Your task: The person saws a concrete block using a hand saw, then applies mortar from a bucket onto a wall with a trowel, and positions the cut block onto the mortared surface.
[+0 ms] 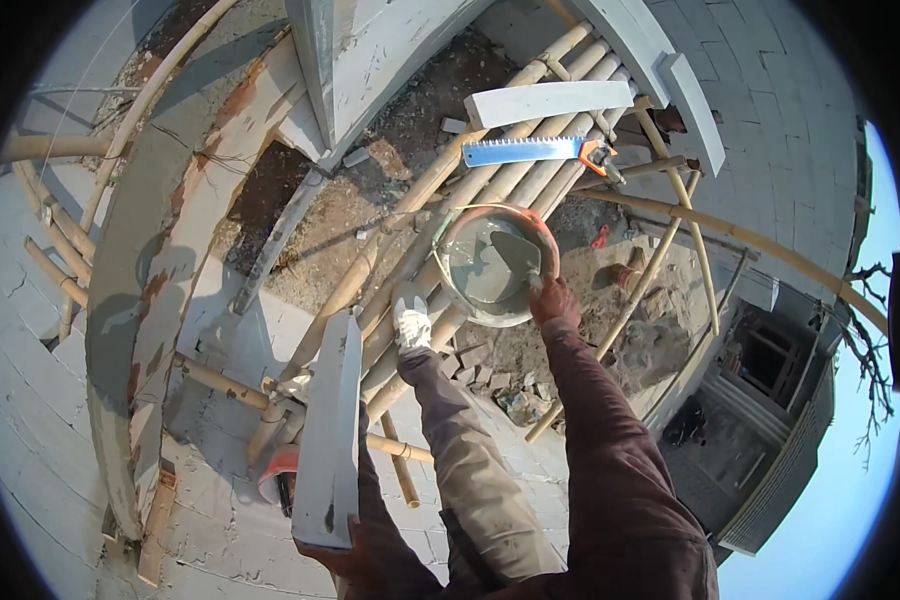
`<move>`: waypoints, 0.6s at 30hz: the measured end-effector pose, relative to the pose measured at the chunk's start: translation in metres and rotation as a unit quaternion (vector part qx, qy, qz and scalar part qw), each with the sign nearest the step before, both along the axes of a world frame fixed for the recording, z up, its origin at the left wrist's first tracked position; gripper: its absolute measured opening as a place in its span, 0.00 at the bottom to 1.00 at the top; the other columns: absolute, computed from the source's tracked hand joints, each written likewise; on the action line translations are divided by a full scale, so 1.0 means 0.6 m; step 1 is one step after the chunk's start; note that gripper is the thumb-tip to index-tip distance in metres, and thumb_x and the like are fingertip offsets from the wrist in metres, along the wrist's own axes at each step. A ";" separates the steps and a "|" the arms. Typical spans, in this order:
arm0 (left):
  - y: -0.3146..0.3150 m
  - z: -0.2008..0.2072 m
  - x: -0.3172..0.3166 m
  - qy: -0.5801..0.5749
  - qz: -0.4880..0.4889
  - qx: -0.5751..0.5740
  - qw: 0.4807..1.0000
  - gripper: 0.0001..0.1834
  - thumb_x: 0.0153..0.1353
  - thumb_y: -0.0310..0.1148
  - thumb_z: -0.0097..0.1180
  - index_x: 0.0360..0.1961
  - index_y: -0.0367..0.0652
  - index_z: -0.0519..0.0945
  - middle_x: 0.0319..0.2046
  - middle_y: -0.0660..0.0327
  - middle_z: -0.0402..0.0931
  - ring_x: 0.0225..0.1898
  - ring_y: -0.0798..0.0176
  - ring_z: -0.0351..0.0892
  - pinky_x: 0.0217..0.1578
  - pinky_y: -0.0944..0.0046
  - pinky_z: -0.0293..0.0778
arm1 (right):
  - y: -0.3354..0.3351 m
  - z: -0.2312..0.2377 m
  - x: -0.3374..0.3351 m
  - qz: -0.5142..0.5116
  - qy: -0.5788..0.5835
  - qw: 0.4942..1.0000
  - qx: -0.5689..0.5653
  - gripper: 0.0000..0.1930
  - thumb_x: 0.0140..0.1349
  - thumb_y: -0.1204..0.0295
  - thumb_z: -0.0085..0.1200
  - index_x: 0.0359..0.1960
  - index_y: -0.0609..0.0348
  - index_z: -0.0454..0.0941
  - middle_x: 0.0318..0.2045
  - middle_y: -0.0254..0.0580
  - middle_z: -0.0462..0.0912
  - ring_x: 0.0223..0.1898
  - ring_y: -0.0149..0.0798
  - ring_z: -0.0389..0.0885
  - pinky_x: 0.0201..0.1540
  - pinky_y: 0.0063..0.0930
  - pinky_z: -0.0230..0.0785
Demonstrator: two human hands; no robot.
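Note:
My left hand [355, 562] is closed round the lower end of a long pale grey lightweight concrete block [330, 430], held up close to me and reaching away from my body. Most of the fingers on that side are hidden by the block. Further off, my right hand [556, 303] grips the handle of a trowel [515, 254] at the near right rim of a round bucket [549, 238]. The trowel's blade lies in wet grey mortar [470, 268] inside the bucket. The bucket stands on bamboo poles, just beyond my shoe [411, 326].
Bamboo scaffold poles [380, 255] form the platform under me, with gaps showing rubble below. A handsaw [530, 150] with a blue blade and a cut block [550, 103] lie beyond the bucket. A mortar-topped wall [135, 300] runs along the left. A reddish bucket [276, 472] sits partly behind the held block.

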State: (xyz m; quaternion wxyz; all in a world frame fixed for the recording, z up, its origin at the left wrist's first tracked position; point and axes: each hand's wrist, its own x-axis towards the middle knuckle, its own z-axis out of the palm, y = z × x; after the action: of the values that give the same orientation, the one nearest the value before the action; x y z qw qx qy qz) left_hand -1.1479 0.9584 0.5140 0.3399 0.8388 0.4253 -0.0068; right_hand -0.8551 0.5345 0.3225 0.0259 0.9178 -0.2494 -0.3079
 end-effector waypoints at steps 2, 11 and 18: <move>0.008 -0.009 -0.014 -0.003 -0.022 -0.006 1.000 0.52 0.58 0.45 0.72 0.71 0.31 0.54 0.62 0.40 0.63 0.63 0.41 0.68 0.61 0.43 0.72 | 0.006 -0.076 0.006 -0.041 0.017 0.999 -0.021 0.26 0.61 0.51 0.60 0.57 0.50 0.80 0.54 0.53 0.82 0.55 0.55 0.83 0.57 0.50 0.75; -0.029 0.022 0.035 0.045 0.012 -0.039 0.998 0.52 0.58 0.37 0.72 0.72 0.32 0.49 0.63 0.41 0.60 0.64 0.43 0.66 0.61 0.44 0.71 | -0.050 -0.146 -0.129 -0.103 -0.140 0.960 0.219 0.24 0.60 0.57 0.65 0.51 0.63 0.86 0.41 0.56 0.90 0.45 0.51 0.90 0.51 0.39 0.79; -0.025 0.017 0.009 0.033 0.025 0.007 0.999 0.50 0.55 0.36 0.74 0.70 0.31 0.54 0.61 0.41 0.62 0.64 0.41 0.66 0.62 0.43 0.69 | -0.014 0.052 -0.062 0.006 -0.123 0.926 0.356 0.24 0.60 0.59 0.68 0.51 0.66 0.85 0.41 0.54 0.90 0.44 0.44 0.89 0.50 0.35 0.79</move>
State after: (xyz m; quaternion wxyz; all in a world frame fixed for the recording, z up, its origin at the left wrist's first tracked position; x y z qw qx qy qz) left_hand -1.1427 0.9436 0.5244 0.3200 0.8293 0.4575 -0.0234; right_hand -0.8921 0.5263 0.3539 -0.3315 0.8989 -0.1186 -0.2607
